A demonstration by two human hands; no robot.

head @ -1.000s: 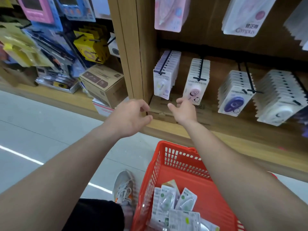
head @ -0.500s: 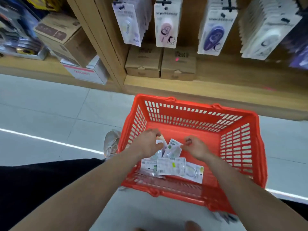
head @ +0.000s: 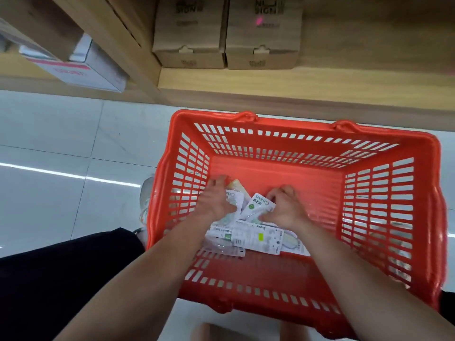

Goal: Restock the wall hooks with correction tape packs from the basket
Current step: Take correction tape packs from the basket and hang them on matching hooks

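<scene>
A red plastic basket [head: 379,217] stands on the floor in front of me. Several white correction tape packs [head: 256,236] lie in a loose pile on its bottom, toward the near left. Both my hands are down inside it. My left hand [head: 216,196] lies over the left of the pile, its fingers curled round a white pack [head: 234,199]. My right hand [head: 283,205] has curled fingers, and its thumb pinches a pack with a green mark [head: 256,205]. The wall hooks are out of view.
A low wooden shelf [head: 270,82] runs just behind the basket, with two brown cardboard boxes [head: 189,33] on it. A white and red box [head: 81,70] sits in the bay to the left. My shoe [head: 146,193] is beside the basket's left wall on the white tiled floor.
My hands came down from the hanging packs into the basket and have closed on packs in the pile. The view has tipped downward, so the hooks have left the frame.
</scene>
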